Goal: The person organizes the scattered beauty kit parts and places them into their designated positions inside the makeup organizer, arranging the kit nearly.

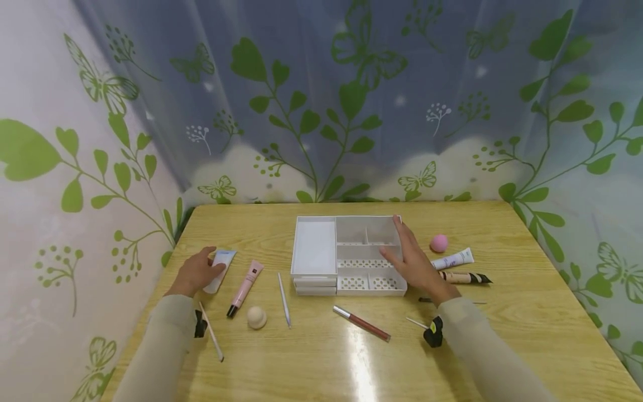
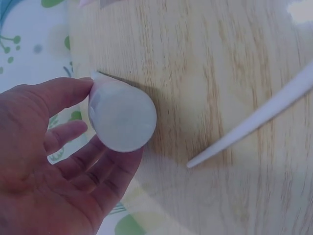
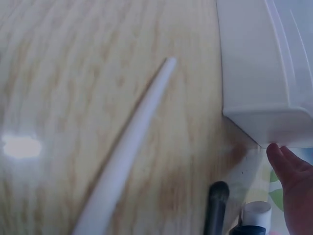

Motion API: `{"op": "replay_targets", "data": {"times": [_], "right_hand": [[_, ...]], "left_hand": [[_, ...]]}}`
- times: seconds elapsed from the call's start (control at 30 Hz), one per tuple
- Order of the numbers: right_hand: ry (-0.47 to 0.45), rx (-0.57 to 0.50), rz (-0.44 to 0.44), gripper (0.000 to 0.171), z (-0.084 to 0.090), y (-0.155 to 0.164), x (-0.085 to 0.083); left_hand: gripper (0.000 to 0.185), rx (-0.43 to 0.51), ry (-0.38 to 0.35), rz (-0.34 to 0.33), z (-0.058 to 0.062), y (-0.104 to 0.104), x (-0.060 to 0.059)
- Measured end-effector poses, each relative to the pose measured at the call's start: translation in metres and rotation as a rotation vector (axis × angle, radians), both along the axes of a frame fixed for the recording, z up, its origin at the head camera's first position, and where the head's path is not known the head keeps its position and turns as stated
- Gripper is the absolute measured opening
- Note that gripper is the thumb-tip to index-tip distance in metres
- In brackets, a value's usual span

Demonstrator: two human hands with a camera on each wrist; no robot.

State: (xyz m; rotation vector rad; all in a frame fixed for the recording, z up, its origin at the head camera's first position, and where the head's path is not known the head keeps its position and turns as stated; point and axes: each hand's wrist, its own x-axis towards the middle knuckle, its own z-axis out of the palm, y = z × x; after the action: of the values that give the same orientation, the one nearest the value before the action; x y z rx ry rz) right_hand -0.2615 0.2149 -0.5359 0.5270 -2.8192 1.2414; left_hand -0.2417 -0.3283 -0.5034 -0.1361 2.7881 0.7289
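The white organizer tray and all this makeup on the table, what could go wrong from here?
The right hand rests on the organizer tray, so a push might slide it into the lip gloss. The left hand grips a white tube near the table's left edge; it could drop off.

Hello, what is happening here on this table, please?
A person sits at a wooden table with cosmetics spread around a white organizer tray. The left hand holds a white tube near the table's left edge. The right hand rests with straight fingers on the tray's right side. Around it lie a pink tube, a beige sponge, a pink sponge, a lip gloss and more tubes. The tray's compartments look empty.
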Motion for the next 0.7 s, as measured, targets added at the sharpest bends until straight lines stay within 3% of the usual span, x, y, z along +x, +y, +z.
{"op": "replay_targets", "data": {"times": [0.27,0.43,0.7], "right_hand": [[-0.015,-0.015,-0.001,0.093,-0.003,0.000,0.002],[-0.020,-0.018,-0.016,0.094,-0.004,-0.001,0.004],[-0.026,-0.006,-0.031,0.096,-0.001,0.000,0.004]], "left_hand": [[0.070,-0.006,-0.001,-0.003,-0.002,0.001,-0.001],[0.061,0.062,0.002,0.022,-0.002,0.003,0.002],[0.057,0.138,0.068,0.050,0.010,0.012,0.003]]}}
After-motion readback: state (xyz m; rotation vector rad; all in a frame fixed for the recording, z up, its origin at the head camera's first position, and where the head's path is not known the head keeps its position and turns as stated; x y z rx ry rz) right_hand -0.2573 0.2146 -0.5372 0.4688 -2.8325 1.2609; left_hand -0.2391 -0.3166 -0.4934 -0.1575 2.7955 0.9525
